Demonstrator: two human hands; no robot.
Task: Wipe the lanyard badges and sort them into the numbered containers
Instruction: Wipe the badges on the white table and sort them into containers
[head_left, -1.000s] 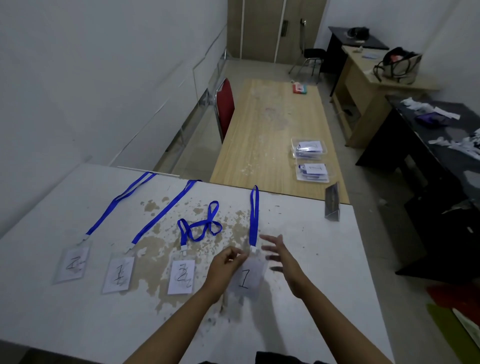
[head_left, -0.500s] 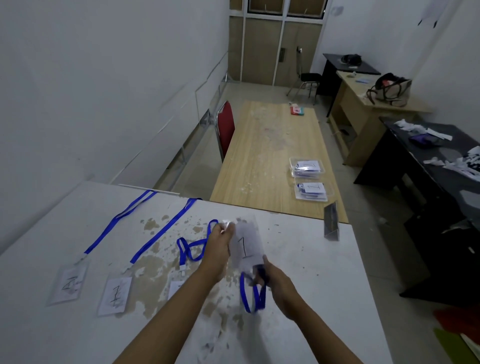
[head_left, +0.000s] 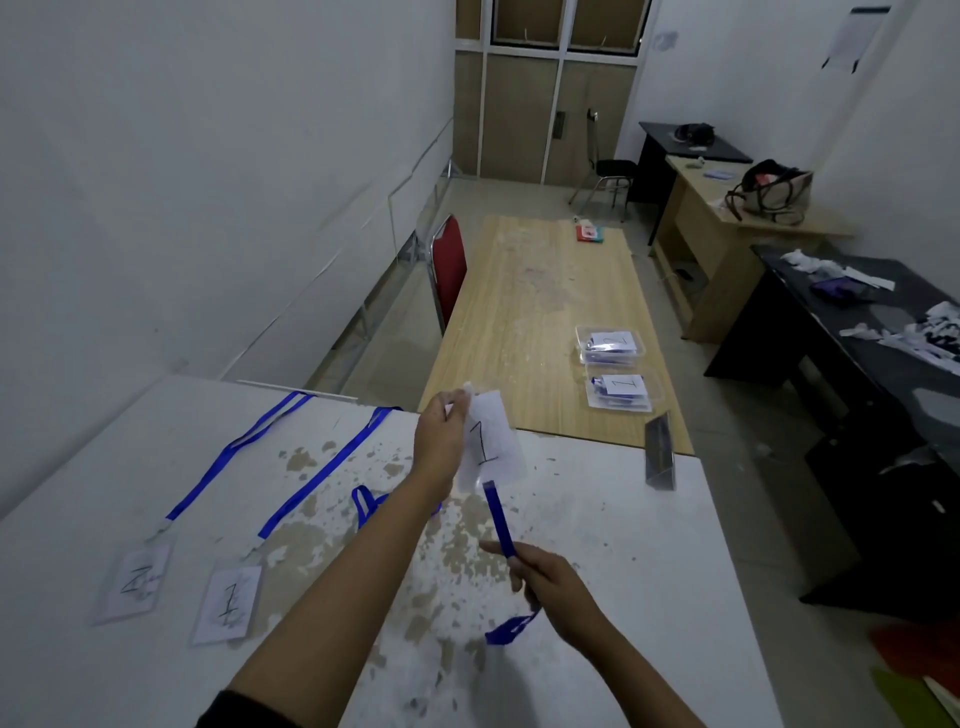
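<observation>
Two hands are raised above the white table (head_left: 597, 545), well apart from each other. A badge marked "1" (head_left: 491, 441) is pinched at its upper corner by the left hand (head_left: 441, 441) and is held up in the air, tilted, over the far edge of the table. Its blue lanyard (head_left: 500, 519) is stretched down from the badge's lower edge to the right hand (head_left: 550, 582), whose fingers are curled round the strap; the loose end is seen hanging below that hand. Two more badges are laid flat on the table at the near left: one marked "2" (head_left: 136, 582) and, just beside it, one marked "1" (head_left: 228, 603), each with a blue strap run out toward the far edge. A coiled blue strap (head_left: 366, 504) is partly hidden behind the left forearm. Two clear containers are set on the wooden table (head_left: 519, 332) beyond, close together: the nearer one labelled "1" (head_left: 621, 392) and the farther one labelled "2" (head_left: 609, 345), both with badges inside. A red chair (head_left: 449, 260) is stood beside the wooden table.
</observation>
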